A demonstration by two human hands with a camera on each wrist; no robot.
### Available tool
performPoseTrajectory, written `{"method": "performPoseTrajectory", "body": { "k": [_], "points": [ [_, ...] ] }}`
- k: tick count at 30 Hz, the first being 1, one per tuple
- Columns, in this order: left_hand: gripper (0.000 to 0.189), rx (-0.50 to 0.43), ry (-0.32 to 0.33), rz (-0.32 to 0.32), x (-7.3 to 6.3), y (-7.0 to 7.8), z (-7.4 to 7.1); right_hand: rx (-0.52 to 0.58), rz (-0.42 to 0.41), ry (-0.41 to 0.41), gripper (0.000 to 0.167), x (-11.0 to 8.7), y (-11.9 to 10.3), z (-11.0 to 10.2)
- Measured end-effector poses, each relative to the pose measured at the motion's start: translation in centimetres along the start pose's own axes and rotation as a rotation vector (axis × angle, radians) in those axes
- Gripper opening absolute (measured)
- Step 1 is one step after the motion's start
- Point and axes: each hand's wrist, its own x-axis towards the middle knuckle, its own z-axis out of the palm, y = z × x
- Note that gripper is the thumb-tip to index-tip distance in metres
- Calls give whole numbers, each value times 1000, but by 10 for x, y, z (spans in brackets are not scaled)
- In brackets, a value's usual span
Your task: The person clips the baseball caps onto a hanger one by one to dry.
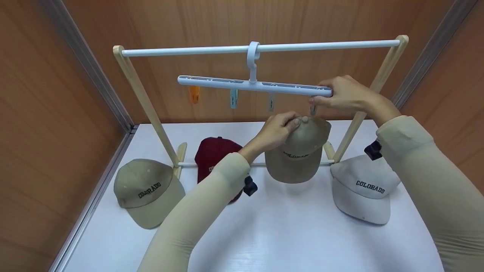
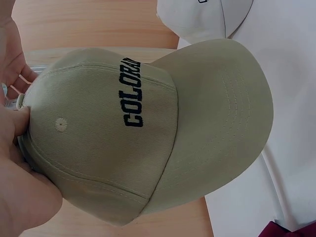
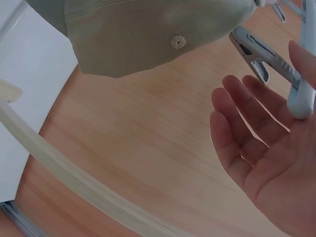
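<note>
The left hand [image 1: 278, 130] has its grip closed on the olive cap [image 1: 302, 141], pinching the edge of the crown opposite the brim. The gap between thumb and fingers is narrow, just the cloth; most of the fingers are hidden behind the crown in the left wrist view. The cap is held up above the desk [image 1: 287, 226], below the right half of the hanger [image 1: 219, 82], brim down and lettering outward.

The right hand [image 1: 348, 94] has a looser grip: the thumb lies on one side of the hanger's right end, the fingers on the other, holding the bar. In the right wrist view those fingers [image 3: 224, 131] are spread and only slightly bent, and the thumb is cut off by the frame edge. The end clip [image 1: 313, 109] hangs beside the thumb, close above the cap; whether any clip bites the cloth I cannot tell.

The hanger hooks over the top rod [image 1: 189, 51] of the rack. An orange clip [image 1: 194, 94], a blue clip [image 1: 233, 99] and a grey clip [image 1: 271, 102] hang along it, their upper parts hidden by the bar.

The left sleeve [image 1: 211, 204] covers much of the red cap [image 1: 211, 153], including most of its lettering. The pale cap [image 1: 365, 185] lies partly behind a dark block [image 1: 374, 150] at the right cuff. The tan cap [image 1: 145, 185] sits at the left. In the left wrist view, the olive cap's last letter is lost round the curve.
</note>
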Motion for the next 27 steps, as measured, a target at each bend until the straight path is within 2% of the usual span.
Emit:
{"method": "performPoseTrajectory", "body": {
  "k": [9,20,27],
  "points": [
    [32,2,-10,-4,1,-1,0,-8,-50,21,50,3,-1,5],
    [29,9,-12,32,2,-2,1,-30,-123,103,28,4,1,13],
    [28,8,-23,21,2,-4,4,-17,-151,102,20,3,3,17]
  ]
}}
